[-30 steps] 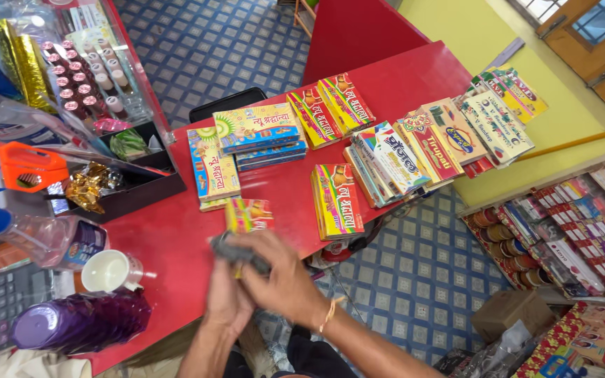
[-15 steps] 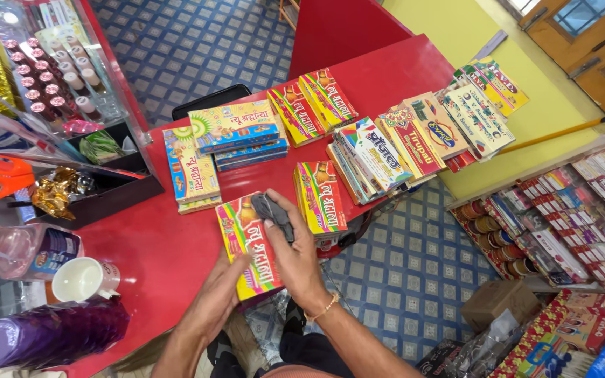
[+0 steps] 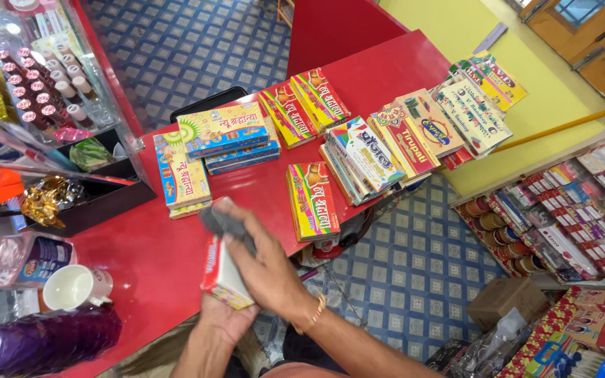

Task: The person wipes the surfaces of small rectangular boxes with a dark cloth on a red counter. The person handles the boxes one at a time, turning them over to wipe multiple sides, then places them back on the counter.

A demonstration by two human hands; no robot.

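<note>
My left hand (image 3: pixel 225 318) holds a flat colourful box (image 3: pixel 222 269) from below, tilted on its edge above the front of the red counter (image 3: pixel 141 245). My right hand (image 3: pixel 264 269) presses a small dark grey cloth (image 3: pixel 222 222) against the top of that box. Other colourful flat boxes lie on the counter: one stack (image 3: pixel 311 199) just right of my hands, one stack (image 3: pixel 181 175) behind them.
More box stacks (image 3: pixel 400 140) spread across the counter's right side. A white cup (image 3: pixel 71 287) and purple container (image 3: pixel 43 343) stand at left, with a black tray (image 3: pixel 96 206). Shelves of packaged goods (image 3: pixel 561 210) line the right, above a blue tiled floor.
The box lay flatter in my hands half a second ago; now it is tipped up on edge, and my right hand with the cloth has moved to its upper end.
</note>
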